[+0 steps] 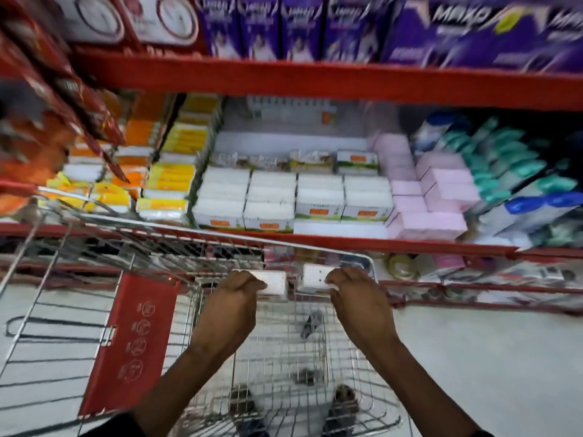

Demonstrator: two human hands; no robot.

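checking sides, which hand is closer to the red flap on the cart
Left. The left hand is just right of the red flap; the right hand is farther right, beyond the left one.

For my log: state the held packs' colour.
White: left pack, right pack; head view.

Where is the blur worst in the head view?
Head view: motion blur throughout, worst on the purple boxes top right and the red packets at left; left hand gripping the left white pack and right hand gripping the right white pack are sharper; wide-angle bending curves the red shelf edge; lighting fairly even.
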